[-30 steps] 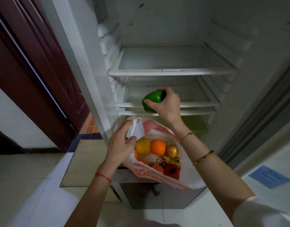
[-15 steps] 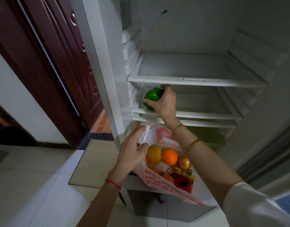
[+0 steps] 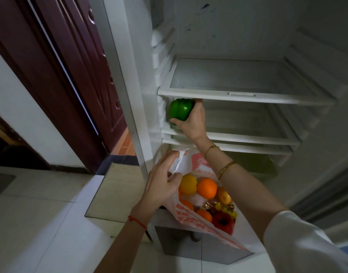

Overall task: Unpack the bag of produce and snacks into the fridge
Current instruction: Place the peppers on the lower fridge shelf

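While the left hand [image 3: 161,186] pinches the bag [image 3: 190,164] handle, the right hand [image 3: 192,123], cupped round the green bell pepper [image 3: 181,110], has carried it onto the middle shelf [image 3: 248,137], seemingly unreleased; most produce remains bagged.

Green pepper [image 3: 181,109] at middle shelf's [image 3: 238,137] left end

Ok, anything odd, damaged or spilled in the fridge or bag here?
Only dark specks on the fridge's back wall, above the top shelf; they look like grime. Otherwise nothing: the right hand holds the green pepper, the left hand grips the bag.
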Demonstrator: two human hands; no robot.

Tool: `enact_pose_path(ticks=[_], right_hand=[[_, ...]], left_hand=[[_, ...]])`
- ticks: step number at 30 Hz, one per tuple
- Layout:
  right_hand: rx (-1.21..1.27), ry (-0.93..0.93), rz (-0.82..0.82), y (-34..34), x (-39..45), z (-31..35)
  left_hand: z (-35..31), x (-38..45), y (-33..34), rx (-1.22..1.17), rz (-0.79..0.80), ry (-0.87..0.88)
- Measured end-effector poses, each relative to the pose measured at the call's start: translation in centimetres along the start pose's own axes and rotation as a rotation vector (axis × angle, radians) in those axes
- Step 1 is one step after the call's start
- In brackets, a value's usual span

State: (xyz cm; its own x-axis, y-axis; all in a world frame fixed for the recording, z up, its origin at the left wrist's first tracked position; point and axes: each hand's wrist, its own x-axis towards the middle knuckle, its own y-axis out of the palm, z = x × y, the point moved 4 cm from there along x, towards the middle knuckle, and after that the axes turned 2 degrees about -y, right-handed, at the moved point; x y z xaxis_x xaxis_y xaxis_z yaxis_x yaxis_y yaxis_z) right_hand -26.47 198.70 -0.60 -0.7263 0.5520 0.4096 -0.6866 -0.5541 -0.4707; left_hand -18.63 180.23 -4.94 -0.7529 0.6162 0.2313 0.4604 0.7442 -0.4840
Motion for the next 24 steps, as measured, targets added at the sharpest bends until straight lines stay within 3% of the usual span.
enact_pose_path(ticks=[9,17,19,24], right_hand=[[0.062,0.042,0.008,-1.2,-1.6,-0.5],[0.032,0.076,-0.012,-7.5,-8.7,-1.4],[-0.005,0.052,0.108,-8.8,-10.9,-2.4],[-0.283,0.074,0.626,-8.4,-16.5,-6.7]], left_hand=[[0.3,-0.6,-0.2,-0.020,-0.011,-0.034],[-0.2,-1.7,0.0,-0.030,0.013,-0.006],[-0.1,-2.0,0.1,-0.029,0.023,0.024],[0.1,-2.8,0.6,-0.014,0.045,0.068]])
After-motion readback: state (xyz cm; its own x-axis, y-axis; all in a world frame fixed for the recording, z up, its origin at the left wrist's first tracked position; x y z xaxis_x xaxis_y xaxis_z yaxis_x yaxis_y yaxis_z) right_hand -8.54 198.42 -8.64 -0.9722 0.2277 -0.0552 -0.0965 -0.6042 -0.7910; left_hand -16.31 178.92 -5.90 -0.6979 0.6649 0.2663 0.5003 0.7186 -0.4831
